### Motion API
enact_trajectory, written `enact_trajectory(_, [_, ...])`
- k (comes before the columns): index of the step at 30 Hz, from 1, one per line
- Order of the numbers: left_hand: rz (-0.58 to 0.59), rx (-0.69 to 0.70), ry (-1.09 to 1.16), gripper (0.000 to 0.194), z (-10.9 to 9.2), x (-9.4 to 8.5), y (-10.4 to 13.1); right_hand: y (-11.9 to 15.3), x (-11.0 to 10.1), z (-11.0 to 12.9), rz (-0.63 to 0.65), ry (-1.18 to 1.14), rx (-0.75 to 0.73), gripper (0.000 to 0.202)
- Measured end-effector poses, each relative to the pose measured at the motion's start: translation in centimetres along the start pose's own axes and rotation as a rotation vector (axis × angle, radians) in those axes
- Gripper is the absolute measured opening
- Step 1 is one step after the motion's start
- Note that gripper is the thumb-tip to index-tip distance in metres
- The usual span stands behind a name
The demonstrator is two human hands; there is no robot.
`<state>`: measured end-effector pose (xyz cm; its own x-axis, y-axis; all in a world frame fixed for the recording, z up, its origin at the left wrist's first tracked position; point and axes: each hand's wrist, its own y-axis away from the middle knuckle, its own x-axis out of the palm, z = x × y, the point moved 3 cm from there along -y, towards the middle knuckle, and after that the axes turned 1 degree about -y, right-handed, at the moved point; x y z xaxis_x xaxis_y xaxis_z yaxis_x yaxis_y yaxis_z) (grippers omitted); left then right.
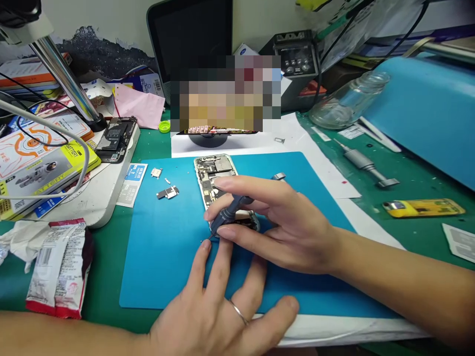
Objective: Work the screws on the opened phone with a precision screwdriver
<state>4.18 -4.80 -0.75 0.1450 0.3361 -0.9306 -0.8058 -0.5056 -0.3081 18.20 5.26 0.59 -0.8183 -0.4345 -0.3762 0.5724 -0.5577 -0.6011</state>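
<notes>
My right hand [297, 222] is closed on a dark grey screwdriver [227, 217], which is tilted with its thin tip down at the phone's near edge. The opened phone [208, 173] lies on a blue mat [159, 262], its inner parts showing. My right hand hides much of its middle and right side. My left hand [222, 306] is open, fingers apart and a ring on one. Two of its fingertips are close to the screwdriver tip, by the phone's near end. Left of the phone rest small metal parts, including a bracket [168, 193] and a silver piece [156, 172].
At left, a second opened phone [117, 139] lies on a white stand base [100, 202] near battery boxes [44, 170] and a snack packet [59, 269]. At right are a grey screwdriver [361, 160], a yellow tool [423, 207] and a glass jar [345, 101]. A partly blurred screen stands behind.
</notes>
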Motion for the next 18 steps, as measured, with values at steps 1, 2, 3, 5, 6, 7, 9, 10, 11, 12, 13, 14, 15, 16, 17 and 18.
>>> enact_trajectory(1, [0.001, 0.002, 0.0, 0.038, 0.0, -0.03, -0.05, -0.02, -0.03, 0.05, -0.002, 0.002, 0.012, 0.069])
enact_trajectory(2, [0.004, 0.003, 0.0, 0.037, 0.01, -0.06, -0.08, -0.05, -0.07, 0.11, -0.009, 0.004, 0.021, 0.07])
enact_trajectory(3, [0.004, 0.005, 0.0, 0.037, 0.02, -0.1, -0.1, -0.09, -0.13, 0.2, -0.021, 0.007, 0.025, 0.07])
enact_trajectory(5, [0.007, 0.006, -0.003, 0.038, 0.05, -0.16, -0.08, -0.16, -0.27, 0.39, -0.058, 0.025, 0.022, 0.071])
enact_trajectory(6, [0.011, 0.006, -0.003, 0.038, 0.07, -0.18, -0.05, -0.19, -0.36, 0.49, -0.083, 0.038, 0.013, 0.071])
enact_trajectory(7, [0.013, 0.008, -0.004, 0.038, 0.08, -0.21, 0.0, -0.2, -0.45, 0.57, -0.109, 0.052, 0.002, 0.07])
enact_trajectory(9, [0.019, 0.013, -0.009, 0.039, 0.07, -0.28, 0.14, -0.18, -0.58, 0.64, -0.146, 0.079, -0.02, 0.07])
enact_trajectory(10, [0.022, 0.015, -0.016, 0.039, 0.06, -0.31, 0.22, -0.16, -0.62, 0.64, -0.156, 0.088, -0.03, 0.071])
enact_trajectory(11, [0.024, 0.017, -0.021, 0.04, 0.04, -0.35, 0.3, -0.14, -0.63, 0.63, -0.159, 0.093, -0.038, 0.072])
enact_trajectory(12, [0.024, 0.017, -0.027, 0.04, 0.02, -0.38, 0.36, -0.13, -0.64, 0.6, -0.158, 0.096, -0.045, 0.073])
enact_trajectory(13, [0.023, 0.017, -0.033, 0.04, -0.01, -0.42, 0.4, -0.13, -0.65, 0.57, -0.159, 0.098, -0.05, 0.074])
enact_trajectory(14, [0.022, 0.016, -0.039, 0.04, -0.03, -0.46, 0.43, -0.15, -0.67, 0.56, -0.16, 0.101, -0.056, 0.074])
enact_trajectory(15, [0.017, 0.016, -0.046, 0.04, -0.05, -0.5, 0.43, -0.18, -0.71, 0.57, -0.163, 0.107, -0.061, 0.075])
enact_trajectory(16, [0.015, 0.019, -0.051, 0.04, -0.07, -0.54, 0.42, -0.24, -0.77, 0.59, -0.166, 0.12, -0.065, 0.075])
enact_trajectory(17, [0.017, 0.022, -0.056, 0.04, -0.08, -0.57, 0.39, -0.33, -0.84, 0.65, -0.168, 0.138, -0.071, 0.075])
enact_trajectory(18, [0.019, 0.026, -0.06, 0.04, -0.09, -0.59, 0.35, -0.42, -0.94, 0.73, -0.165, 0.16, -0.083, 0.075])
